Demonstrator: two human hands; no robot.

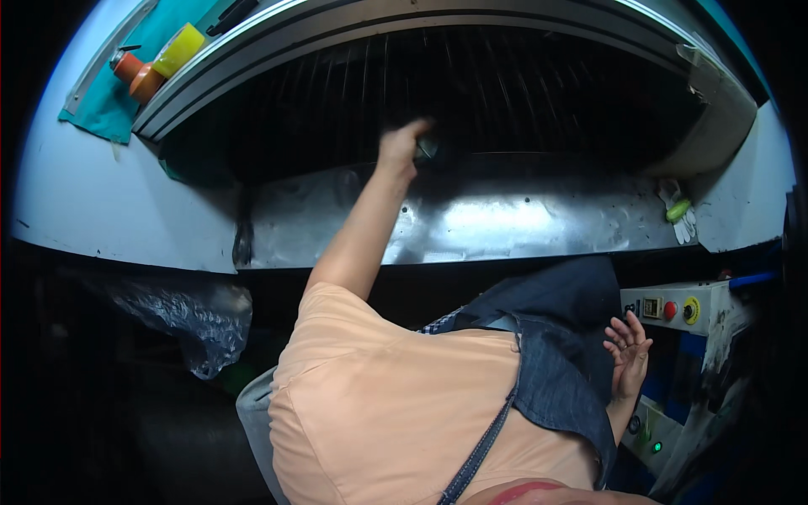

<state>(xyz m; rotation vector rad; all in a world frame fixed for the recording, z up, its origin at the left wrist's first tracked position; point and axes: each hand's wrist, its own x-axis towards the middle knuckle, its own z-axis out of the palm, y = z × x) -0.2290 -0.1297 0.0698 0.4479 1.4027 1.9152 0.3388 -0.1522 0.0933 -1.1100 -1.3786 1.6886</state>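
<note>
Head view has the left hand [402, 151] stretched out over the shiny metal ledge [471, 219] toward the dark recess [539, 101], apparently gripping a small grey-green thing [427, 150] that shows at its right edge. Blur and shadow hide the rest, so from where I stand I can't tell its long axis or kind. Well apart from it, the right hand [627, 353] looks empty, fingers loosely spread, near the control box [680, 301].
</note>
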